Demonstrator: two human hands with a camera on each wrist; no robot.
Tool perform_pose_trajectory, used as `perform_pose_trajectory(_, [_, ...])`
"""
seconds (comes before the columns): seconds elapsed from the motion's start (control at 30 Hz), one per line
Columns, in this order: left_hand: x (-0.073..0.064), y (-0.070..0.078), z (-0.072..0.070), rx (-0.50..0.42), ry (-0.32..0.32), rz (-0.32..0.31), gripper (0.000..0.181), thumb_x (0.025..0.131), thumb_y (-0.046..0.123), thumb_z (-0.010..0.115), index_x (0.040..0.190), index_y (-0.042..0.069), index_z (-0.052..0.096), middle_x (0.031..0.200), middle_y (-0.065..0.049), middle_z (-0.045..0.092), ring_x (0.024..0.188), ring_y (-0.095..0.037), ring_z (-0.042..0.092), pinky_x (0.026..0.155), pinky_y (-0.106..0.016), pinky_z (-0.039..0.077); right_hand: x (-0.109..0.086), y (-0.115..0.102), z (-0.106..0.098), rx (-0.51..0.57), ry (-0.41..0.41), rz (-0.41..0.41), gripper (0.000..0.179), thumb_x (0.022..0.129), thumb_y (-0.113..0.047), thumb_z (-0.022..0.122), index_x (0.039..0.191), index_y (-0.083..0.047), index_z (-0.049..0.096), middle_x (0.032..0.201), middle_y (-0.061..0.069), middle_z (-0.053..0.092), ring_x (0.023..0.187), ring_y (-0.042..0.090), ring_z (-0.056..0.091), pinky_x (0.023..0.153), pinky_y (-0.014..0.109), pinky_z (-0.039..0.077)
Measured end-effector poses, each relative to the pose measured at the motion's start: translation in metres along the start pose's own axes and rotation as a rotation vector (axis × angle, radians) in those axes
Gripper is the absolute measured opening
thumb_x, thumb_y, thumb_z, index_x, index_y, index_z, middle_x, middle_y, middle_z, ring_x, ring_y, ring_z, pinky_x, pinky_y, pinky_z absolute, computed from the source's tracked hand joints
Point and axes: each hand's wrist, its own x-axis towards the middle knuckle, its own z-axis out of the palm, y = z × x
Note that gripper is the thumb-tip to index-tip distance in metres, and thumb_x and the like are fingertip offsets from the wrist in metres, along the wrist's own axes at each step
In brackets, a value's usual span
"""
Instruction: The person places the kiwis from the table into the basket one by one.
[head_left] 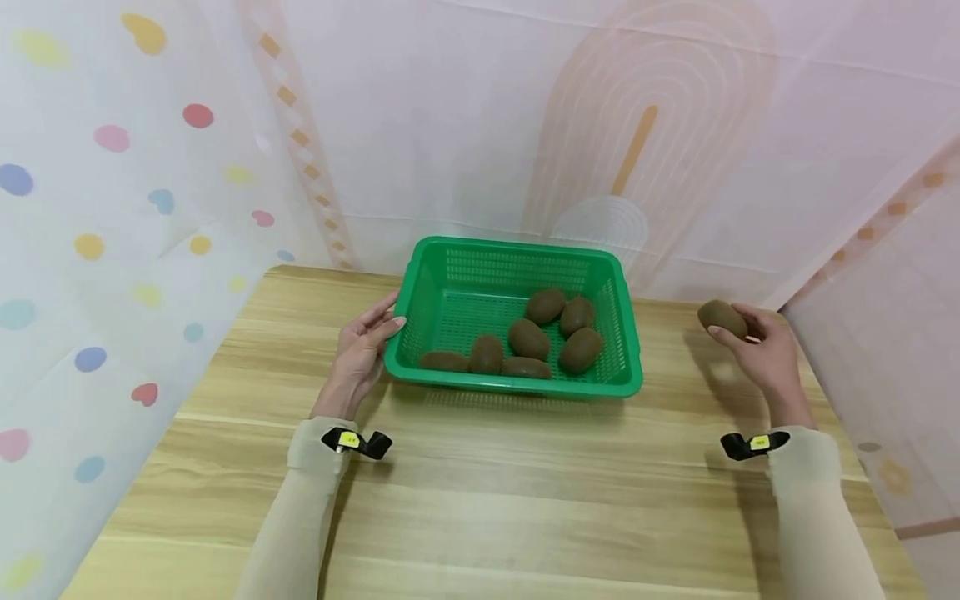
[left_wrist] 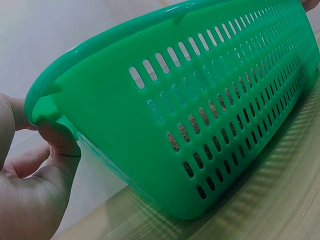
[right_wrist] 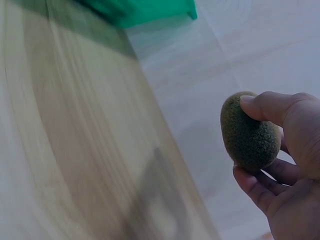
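A green plastic basket (head_left: 513, 388) with slotted walls holds several brown kiwis (head_left: 528, 339), grouped toward its right and front. My left hand (head_left: 362, 354) grips its left rim; in the left wrist view the thumb (left_wrist: 60, 142) bends around the rim at the corner. Over to the right, my right hand (head_left: 768, 350) pinches a single kiwi (right_wrist: 250, 132) between thumb and fingers. That fruit is held above the table, its shadow falling on the wood below. The basket's front wall hides the lower part of the nearest kiwis.
The wood-grain table (head_left: 480, 508) extends in front of the basket and to both sides. A patterned cloth wall (head_left: 420, 125) rises behind the table's back edge, with further cloth walls on the left and right. Each sleeve cuff carries a black wrist mount (head_left: 367, 442).
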Motion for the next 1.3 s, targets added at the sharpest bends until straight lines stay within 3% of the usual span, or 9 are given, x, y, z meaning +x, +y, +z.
perform_pose_trajectory(0.13, [0.0, 0.0, -0.001, -0.013, 0.002, -0.001, 0.062, 0.096, 0.0, 0.068, 0.154, 0.003, 0.046, 0.099, 0.004, 0.06, 0.075, -0.001, 0.064, 0.069, -0.012, 0.059, -0.002, -0.011, 0.003, 0.012, -0.012, -0.046, 0.065, 0.095, -0.033, 0.075, 0.15, -0.005, 0.053, 0.141, 0.018, 0.055, 0.096, -0.014, 0.05, 0.078, 0.001, 0.045])
perform_pose_trajectory(0.3, [0.002, -0.001, 0.001, -0.019, -0.001, 0.006, 0.063, 0.096, -0.001, 0.069, 0.154, 0.002, 0.046, 0.097, 0.004, 0.06, 0.074, -0.001, 0.063, 0.068, -0.012, 0.059, -0.007, -0.025, 0.003, 0.001, -0.032, -0.076, 0.066, 0.095, -0.037, 0.073, 0.151, -0.01, 0.052, 0.142, 0.025, 0.058, 0.097, -0.012, 0.05, 0.078, 0.003, 0.044])
perform_pose_trajectory(0.47, [0.001, 0.0, 0.003, -0.02, -0.008, -0.004, 0.063, 0.096, 0.0, 0.069, 0.154, 0.002, 0.045, 0.098, 0.003, 0.059, 0.075, -0.001, 0.062, 0.069, -0.012, 0.059, -0.012, -0.044, 0.005, 0.016, -0.066, -0.067, 0.067, 0.095, -0.042, 0.073, 0.152, -0.015, 0.051, 0.145, 0.021, 0.056, 0.099, -0.011, 0.051, 0.08, 0.002, 0.045])
perform_pose_trajectory(0.73, [0.002, -0.001, 0.002, -0.022, -0.005, -0.002, 0.063, 0.096, 0.0, 0.069, 0.154, 0.003, 0.046, 0.099, 0.003, 0.06, 0.073, -0.001, 0.061, 0.066, -0.011, 0.057, -0.017, -0.071, 0.014, 0.017, -0.1, -0.122, 0.063, 0.095, -0.04, 0.074, 0.15, -0.016, 0.054, 0.14, 0.012, 0.06, 0.099, -0.01, 0.055, 0.08, 0.001, 0.048])
perform_pose_trajectory(0.93, [-0.001, 0.0, -0.002, -0.026, -0.003, 0.004, 0.064, 0.095, -0.001, 0.07, 0.154, 0.003, 0.045, 0.098, 0.004, 0.063, 0.078, -0.002, 0.065, 0.07, -0.013, 0.059, -0.021, -0.087, 0.023, 0.046, -0.126, -0.207, 0.059, 0.094, -0.031, 0.076, 0.148, -0.016, 0.057, 0.136, 0.016, 0.063, 0.098, -0.011, 0.058, 0.079, 0.004, 0.051])
perform_pose_trajectory(1.3, [0.0, 0.0, -0.001, -0.031, -0.007, 0.004, 0.065, 0.095, 0.001, 0.071, 0.154, 0.004, 0.046, 0.103, 0.002, 0.059, 0.081, -0.001, 0.064, 0.073, -0.013, 0.06, -0.031, -0.111, 0.036, 0.108, -0.202, -0.372, 0.055, 0.091, -0.015, 0.08, 0.143, -0.013, 0.061, 0.135, 0.013, 0.065, 0.108, -0.005, 0.058, 0.089, 0.006, 0.049])
